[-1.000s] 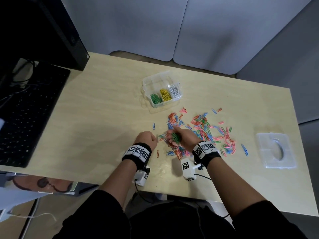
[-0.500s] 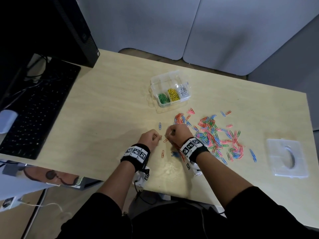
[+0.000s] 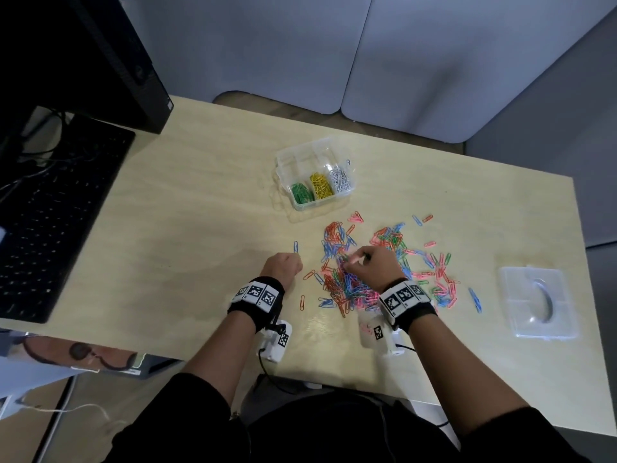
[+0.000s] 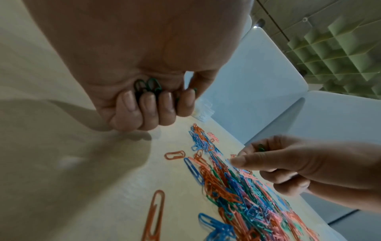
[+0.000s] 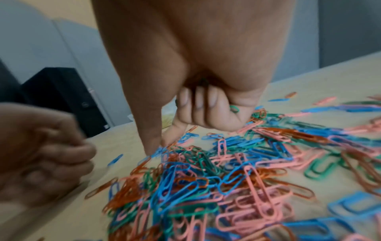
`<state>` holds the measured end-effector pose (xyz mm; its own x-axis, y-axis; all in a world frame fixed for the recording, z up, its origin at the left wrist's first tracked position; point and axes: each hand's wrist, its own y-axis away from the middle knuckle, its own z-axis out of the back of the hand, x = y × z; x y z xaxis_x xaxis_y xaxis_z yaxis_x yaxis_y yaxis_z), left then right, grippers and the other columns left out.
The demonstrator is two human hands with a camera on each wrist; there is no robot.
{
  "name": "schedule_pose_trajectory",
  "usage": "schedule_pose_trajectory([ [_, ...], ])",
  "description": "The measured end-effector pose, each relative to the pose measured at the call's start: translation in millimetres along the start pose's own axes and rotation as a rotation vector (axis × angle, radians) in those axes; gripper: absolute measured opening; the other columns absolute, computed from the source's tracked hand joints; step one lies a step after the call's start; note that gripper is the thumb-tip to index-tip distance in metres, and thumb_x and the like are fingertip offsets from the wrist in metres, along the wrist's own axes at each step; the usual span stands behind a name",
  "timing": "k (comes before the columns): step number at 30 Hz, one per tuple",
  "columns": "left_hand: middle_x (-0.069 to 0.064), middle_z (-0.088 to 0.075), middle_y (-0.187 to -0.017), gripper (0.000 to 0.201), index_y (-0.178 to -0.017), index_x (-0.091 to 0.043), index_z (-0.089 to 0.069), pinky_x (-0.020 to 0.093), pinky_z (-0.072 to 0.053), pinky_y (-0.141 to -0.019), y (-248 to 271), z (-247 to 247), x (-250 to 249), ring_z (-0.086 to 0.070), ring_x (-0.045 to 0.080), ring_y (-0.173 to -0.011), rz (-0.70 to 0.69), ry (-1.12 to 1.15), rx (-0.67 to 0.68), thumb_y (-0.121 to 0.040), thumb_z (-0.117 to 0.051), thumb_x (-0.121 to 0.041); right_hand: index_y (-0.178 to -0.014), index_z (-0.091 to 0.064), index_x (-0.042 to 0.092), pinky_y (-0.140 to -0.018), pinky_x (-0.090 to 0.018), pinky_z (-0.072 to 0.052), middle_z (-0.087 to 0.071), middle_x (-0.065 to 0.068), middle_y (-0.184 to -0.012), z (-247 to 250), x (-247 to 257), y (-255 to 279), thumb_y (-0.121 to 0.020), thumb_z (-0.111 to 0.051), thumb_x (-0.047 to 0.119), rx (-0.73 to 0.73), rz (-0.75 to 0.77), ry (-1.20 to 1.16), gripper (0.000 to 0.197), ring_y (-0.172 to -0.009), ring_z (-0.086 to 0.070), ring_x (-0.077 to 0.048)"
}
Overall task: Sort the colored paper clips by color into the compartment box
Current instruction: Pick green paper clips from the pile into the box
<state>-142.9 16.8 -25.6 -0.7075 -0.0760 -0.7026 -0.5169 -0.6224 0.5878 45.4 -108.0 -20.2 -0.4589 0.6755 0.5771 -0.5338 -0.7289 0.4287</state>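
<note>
Tabletop (image 3: 187,228), both fists (image 3: 283,266) curled.

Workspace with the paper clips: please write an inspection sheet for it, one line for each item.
Surface: pale wooden table, bare at left.
Job's things: clear plastic compartment box holding green, yellow and white clips in its three near cells; mixed pile of loose coloured paper clips in front of it.
Clutter: clear plastic lid at right.
Grippers: left hand closed round green paper clips; right hand picking in the pile, also keeping green ones.
Cables: black wires hang from both wrist cameras.
Surroundings: black keyboard, grey partition panels.
</note>
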Motion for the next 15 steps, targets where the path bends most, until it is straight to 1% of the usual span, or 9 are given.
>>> schedule_pose_trajectory([
  [3, 0.000, -0.034, -0.052, 0.046, -0.055, -0.018, -0.034, 0.032, -0.023, -0.056, -3, -8, -9, -0.033, 0.021, -0.054, -0.009, -0.054, -0.010, -0.088, -0.052, -0.043, -0.070, -0.074, 0.021, -0.051, -0.019, -0.043, -0.060, 0.014, -0.057, -7, 5, 7, -0.077, -0.079, 0.036, 0.023, 0.033, 0.163, 0.017, -0.054, -0.055, -0.001],
  [5, 0.003, -0.030, -0.051, 0.053, -0.053, -0.018, -0.030, 0.032, -0.024, -0.057, -5, -17, -14, -0.031, 0.020, -0.051, -0.077, -0.169, -0.013, -0.098, -0.052, -0.037, -0.073, -0.075, 0.024, -0.058, -0.023, -0.053, -0.065, 0.014, -0.064, -17, 9, 10, -0.078, -0.076, 0.036, 0.033, 0.052, 0.246, 0.013, -0.059, -0.060, -0.004],
  [7, 0.011, -0.046, -0.057, 0.047, -0.058, -0.013, -0.038, 0.035, -0.036, -0.061, -6, -25, -17, -0.044, 0.026, -0.058, -0.119, -0.172, -0.011, -0.101, -0.046, -0.030, -0.077, -0.074, 0.026, -0.064, -0.028, -0.058, -0.069, 0.009, -0.071, -27, 10, 9, -0.080, -0.073, 0.037, 0.040, 0.035, 0.298, 0.012, -0.064, -0.064, -0.009],
  [8, 0.016, -0.055, -0.066, 0.040, -0.065, -0.011, -0.045, 0.036, -0.042, -0.065, -7, -28, -17, -0.049, 0.028, -0.064, -0.135, -0.147, -0.013, -0.102, -0.043, -0.026, -0.077, -0.074, 0.025, -0.063, -0.031, -0.059, -0.070, 0.007, -0.071, -31, 10, 8, -0.081, -0.070, 0.034, 0.041, 0.022, 0.306, 0.011, -0.063, -0.065, -0.012],
  [9, 0.016, -0.061, -0.075, 0.031, -0.075, -0.010, -0.053, 0.034, -0.043, -0.068, -7, -29, -18, -0.051, 0.026, -0.068, -0.143, -0.123, -0.006, -0.102, -0.041, -0.020, -0.078, -0.073, 0.023, -0.061, -0.033, -0.060, -0.069, 0.004, -0.069, -32, 10, 8, -0.082, -0.066, 0.029, 0.047, 0.015, 0.300, 0.011, -0.061, -0.065, -0.014],
  [10, 0.010, -0.062, -0.078, 0.025, -0.086, -0.010, -0.060, 0.029, -0.041, -0.066, -7, -30, -19, -0.050, 0.022, -0.067, -0.151, -0.110, 0.005, -0.101, -0.040, -0.014, -0.077, -0.073, 0.021, -0.059, -0.033, -0.060, -0.069, 0.002, -0.067, -31, 10, 7, -0.083, -0.064, 0.025, 0.062, 0.015, 0.274, 0.012, -0.059, -0.064, -0.016],
  [12, -0.003, -0.059, -0.075, 0.029, -0.099, -0.014, -0.066, 0.025, -0.036, -0.058, -5, -32, -20, -0.048, 0.015, -0.059, -0.167, -0.121, 0.031, -0.096, -0.039, -0.005, -0.074, -0.071, 0.017, -0.052, -0.028, -0.053, -0.063, 0.004, -0.060, -24, 6, 7, -0.085, -0.064, 0.020, 0.093, 0.030, 0.146, 0.013, -0.054, -0.059, -0.013],
  [14, -0.009, -0.062, -0.082, 0.033, -0.094, -0.018, -0.069, 0.023, -0.038, -0.062, -4, -32, -19, -0.052, 0.012, -0.063, -0.205, -0.171, 0.059, -0.094, -0.039, -0.005, -0.074, -0.068, 0.016, -0.050, -0.020, -0.040, -0.057, 0.007, -0.058, -13, 1, 9, -0.087, -0.069, 0.024, 0.114, 0.022, -0.012, 0.016, -0.051, -0.049, -0.009],
  [15, -0.010, -0.062, -0.080, 0.031, -0.089, -0.019, -0.071, 0.022, -0.038, -0.064, -4, -31, -18, -0.053, 0.010, -0.063, -0.230, -0.203, 0.067, -0.094, -0.042, -0.009, -0.075, -0.068, 0.015, -0.051, -0.019, -0.038, -0.057, 0.007, -0.059, -7, -4, 10, -0.088, -0.070, 0.026, 0.126, 0.001, -0.078, 0.017, -0.052, -0.048, -0.007],
])
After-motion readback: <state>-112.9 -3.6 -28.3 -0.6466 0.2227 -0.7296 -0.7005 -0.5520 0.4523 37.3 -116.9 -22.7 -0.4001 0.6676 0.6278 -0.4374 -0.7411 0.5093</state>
